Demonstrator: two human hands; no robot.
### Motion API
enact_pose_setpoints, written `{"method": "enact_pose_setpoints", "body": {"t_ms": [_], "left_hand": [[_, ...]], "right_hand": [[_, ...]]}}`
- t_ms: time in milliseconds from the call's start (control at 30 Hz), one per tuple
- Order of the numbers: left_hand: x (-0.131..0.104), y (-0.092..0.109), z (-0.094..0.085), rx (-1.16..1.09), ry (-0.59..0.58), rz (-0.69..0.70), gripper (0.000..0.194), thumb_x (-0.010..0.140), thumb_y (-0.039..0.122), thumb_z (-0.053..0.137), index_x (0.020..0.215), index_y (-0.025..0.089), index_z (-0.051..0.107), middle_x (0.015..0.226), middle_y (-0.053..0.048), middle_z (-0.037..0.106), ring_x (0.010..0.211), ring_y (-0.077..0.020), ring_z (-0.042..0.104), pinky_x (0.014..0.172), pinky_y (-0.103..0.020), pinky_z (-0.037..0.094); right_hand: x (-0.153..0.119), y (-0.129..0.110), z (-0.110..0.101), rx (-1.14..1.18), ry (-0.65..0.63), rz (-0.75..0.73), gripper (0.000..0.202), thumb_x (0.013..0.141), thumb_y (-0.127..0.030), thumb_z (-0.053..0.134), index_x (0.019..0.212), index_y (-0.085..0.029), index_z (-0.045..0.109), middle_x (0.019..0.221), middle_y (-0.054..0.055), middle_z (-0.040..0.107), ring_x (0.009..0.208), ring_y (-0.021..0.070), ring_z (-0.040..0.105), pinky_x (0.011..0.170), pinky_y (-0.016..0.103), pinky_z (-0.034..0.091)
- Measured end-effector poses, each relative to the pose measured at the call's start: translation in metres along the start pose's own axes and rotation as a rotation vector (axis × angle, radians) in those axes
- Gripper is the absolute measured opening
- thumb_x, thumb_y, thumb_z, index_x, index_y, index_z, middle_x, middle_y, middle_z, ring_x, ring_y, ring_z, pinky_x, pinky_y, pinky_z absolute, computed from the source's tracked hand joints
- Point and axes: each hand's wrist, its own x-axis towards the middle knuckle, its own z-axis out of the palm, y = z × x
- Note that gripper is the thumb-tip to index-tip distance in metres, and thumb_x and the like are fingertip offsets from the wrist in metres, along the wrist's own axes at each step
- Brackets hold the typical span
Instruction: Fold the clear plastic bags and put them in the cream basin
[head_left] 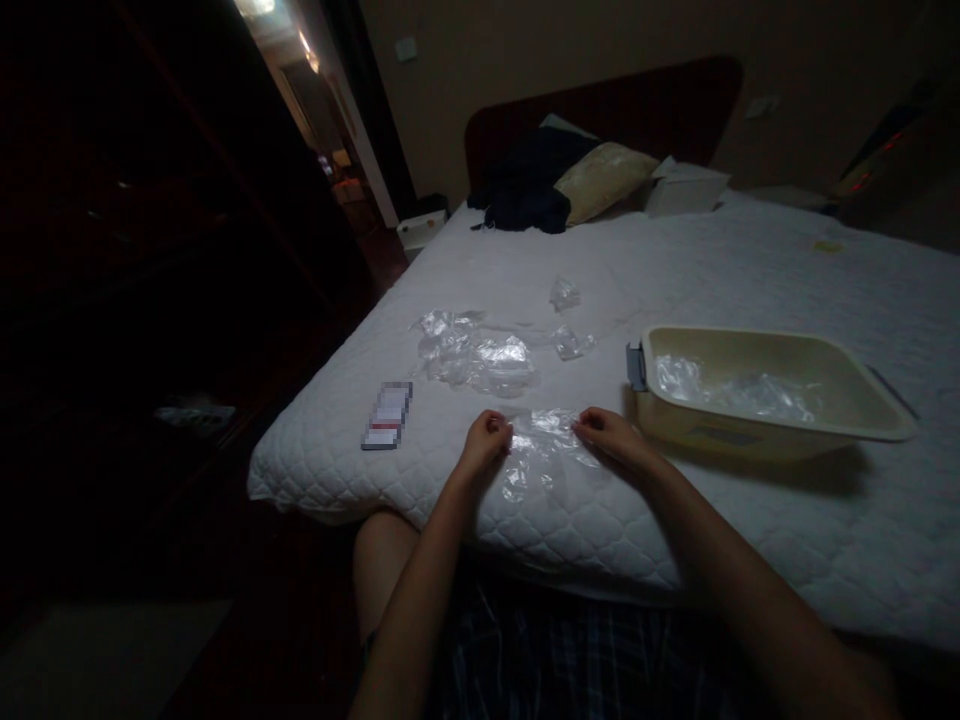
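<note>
A clear plastic bag (547, 450) is stretched between my two hands, low over the near edge of the white quilted bed (675, 275). My left hand (486, 440) pinches its upper left corner. Its upper right corner is between the fingertips of my right hand (606, 432). Just beyond my hands lies a spread of more clear plastic bags (480, 355), wrinkled and overlapping. Two small clear pieces of plastic (574, 343) rest farther up the bed. To the right stands a cream plastic bin (742, 440) with crumpled clear plastic (750, 395) inside.
A phone (387, 416) with a blurred screen lies on the bed at left. By the dark headboard (600, 110) are dark cloth (525, 185), a patterned pillow (606, 180) and a white box (686, 190). The bed's left edge drops to a dark floor.
</note>
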Motion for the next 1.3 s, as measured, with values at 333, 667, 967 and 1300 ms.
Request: {"method": "enact_pose_setpoints", "body": {"t_ms": [333,667,967,1300], "left_hand": [[0.006,-0.004,-0.025,0.063,-0.176,-0.087,0.032,0.056,0.029,0.070,0.081,0.015,0.056,0.057,0.005,0.049,0.038,-0.0034,0.041,0.035,-0.017,0.026],[0.004,-0.011,-0.018,-0.050,-0.136,-0.019,0.032,0.051,0.023,0.073,0.078,0.015,0.058,0.072,0.001,0.056,0.057,-0.0062,0.051,0.050,-0.016,0.037],[0.012,-0.022,-0.014,0.067,-0.016,0.051,0.022,0.054,0.024,0.069,0.072,0.015,0.059,0.064,0.001,0.056,0.053,-0.0068,0.047,0.049,-0.018,0.034],[0.010,-0.024,-0.015,0.114,-0.003,0.121,0.019,0.056,0.026,0.068,0.069,0.015,0.058,0.063,0.001,0.055,0.057,-0.0089,0.047,0.052,-0.019,0.035]], "right_hand": [[0.000,0.009,-0.012,0.116,-0.172,0.135,0.037,0.059,-0.042,0.069,0.081,-0.015,0.055,0.065,-0.002,0.052,0.050,0.0055,0.043,0.043,0.019,0.030],[0.007,0.018,-0.009,0.016,-0.118,0.068,0.042,0.058,-0.035,0.068,0.092,-0.017,0.052,0.071,-0.003,0.048,0.052,0.0059,0.041,0.046,0.020,0.030],[0.005,0.019,-0.007,-0.008,-0.127,-0.039,0.032,0.066,-0.043,0.062,0.079,-0.016,0.052,0.064,-0.004,0.047,0.054,0.0070,0.040,0.048,0.020,0.030],[-0.001,-0.004,-0.009,0.034,-0.196,0.180,0.042,0.068,-0.058,0.055,0.079,-0.017,0.053,0.056,-0.003,0.051,0.038,0.0039,0.034,0.035,0.019,0.022]]}}
